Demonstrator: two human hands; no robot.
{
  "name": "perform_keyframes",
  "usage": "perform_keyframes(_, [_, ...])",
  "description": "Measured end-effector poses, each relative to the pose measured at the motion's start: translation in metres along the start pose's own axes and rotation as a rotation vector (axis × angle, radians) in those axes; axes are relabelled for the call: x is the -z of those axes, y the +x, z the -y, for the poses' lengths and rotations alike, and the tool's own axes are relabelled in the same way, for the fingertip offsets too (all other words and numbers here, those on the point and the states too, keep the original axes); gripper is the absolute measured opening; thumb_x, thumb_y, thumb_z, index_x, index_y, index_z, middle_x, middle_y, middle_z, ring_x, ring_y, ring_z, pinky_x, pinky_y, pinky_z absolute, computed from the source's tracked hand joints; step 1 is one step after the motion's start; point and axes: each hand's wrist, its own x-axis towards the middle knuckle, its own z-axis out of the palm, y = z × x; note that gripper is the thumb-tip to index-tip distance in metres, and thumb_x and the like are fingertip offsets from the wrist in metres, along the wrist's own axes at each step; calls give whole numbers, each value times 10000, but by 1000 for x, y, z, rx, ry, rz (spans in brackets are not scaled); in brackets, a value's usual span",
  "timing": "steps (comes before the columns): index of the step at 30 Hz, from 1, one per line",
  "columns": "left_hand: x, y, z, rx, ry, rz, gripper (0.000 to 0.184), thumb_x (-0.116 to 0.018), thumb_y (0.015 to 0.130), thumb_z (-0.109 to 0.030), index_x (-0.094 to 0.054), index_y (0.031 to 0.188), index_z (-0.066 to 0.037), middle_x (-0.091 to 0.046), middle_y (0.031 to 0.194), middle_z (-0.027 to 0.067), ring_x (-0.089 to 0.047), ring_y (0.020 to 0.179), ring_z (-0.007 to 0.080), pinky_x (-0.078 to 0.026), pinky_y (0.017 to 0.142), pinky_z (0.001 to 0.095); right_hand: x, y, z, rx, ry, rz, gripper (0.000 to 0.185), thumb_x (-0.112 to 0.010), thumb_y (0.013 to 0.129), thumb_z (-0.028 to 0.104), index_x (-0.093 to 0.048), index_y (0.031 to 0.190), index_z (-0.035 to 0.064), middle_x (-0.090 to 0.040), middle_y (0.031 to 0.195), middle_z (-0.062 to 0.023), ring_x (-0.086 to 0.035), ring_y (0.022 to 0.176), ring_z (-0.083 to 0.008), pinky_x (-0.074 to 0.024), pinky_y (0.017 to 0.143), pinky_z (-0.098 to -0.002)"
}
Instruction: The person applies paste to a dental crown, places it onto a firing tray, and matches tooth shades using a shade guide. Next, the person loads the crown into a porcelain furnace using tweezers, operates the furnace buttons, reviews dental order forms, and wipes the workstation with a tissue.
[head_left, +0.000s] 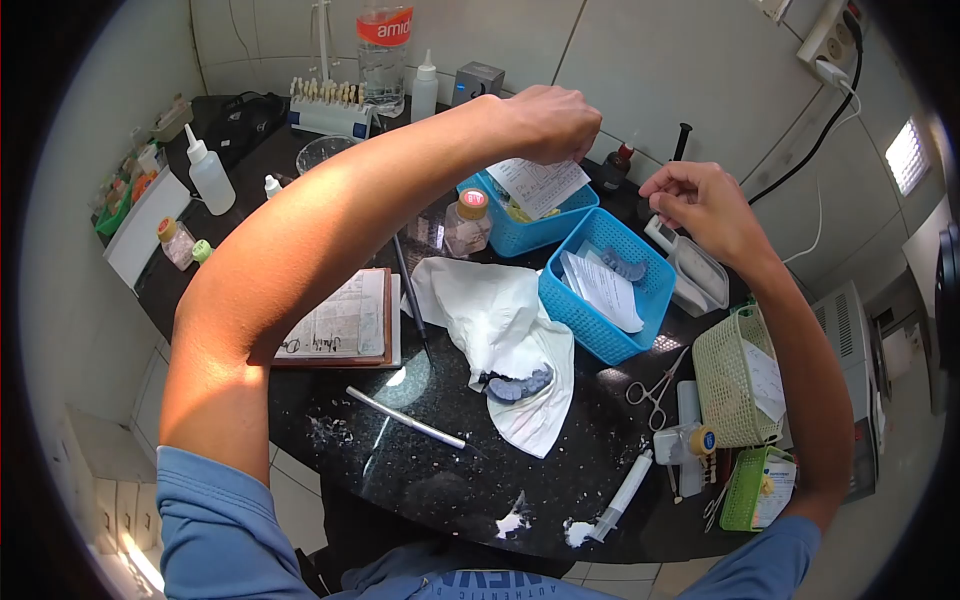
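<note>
- left fingers (578, 120) are curled, grip can't be told; rear blue basket (532, 237) is seen below
- right fingers (664, 180) are half-curled, hold unclear; white case (700, 272) is seen below

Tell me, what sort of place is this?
Probably a dental lab: I see a rack of tooth-like samples, a syringe, and what looks like a purplish dental cast on a white cloth.

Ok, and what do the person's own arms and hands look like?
The left hand and right hand are bare, with no gloves or watch showing. Forearms are uncovered. The left sleeve is short and blue, with a stitched hem; the right sleeve matches.
</note>
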Motion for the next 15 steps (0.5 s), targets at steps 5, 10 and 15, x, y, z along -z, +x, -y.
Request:
perform_keyframes(5, [-7, -2, -1, -67, 54, 12, 161, -617, 796, -48, -753, 878, -77, -714, 826, 125, -698, 773, 283, -538, 666, 402, 14, -31, 15, -12, 20, -60, 131, -614, 841, 47, -680, 920, -34, -637, 732, -50, -591, 652, -95, -493, 644, -264])
perform_keyframes(10, [36, -33, -26, -148, 157, -323, 163, -627, 869, -167, -695, 772, -56, -666, 712, 124, -685, 718, 276, -520, 608, 383, 34, -89, 48, -10, 101, -147, 141, -639, 871, 92, -675, 927, -32, -634, 738, -33, -586, 673, -78, -491, 644, -228])
perform_keyframes(15, [98, -124, -78, -148, 128, -433, 301, -575, 945, -291, -684, 819, -40, -632, 615, 84, -635, 539, 194, -484, 504, 321, 37, -183, 103, -37, 247, -250, 125, -673, 865, 89, -676, 934, -14, -631, 764, -19, -573, 677, -67, -478, 640, -198])
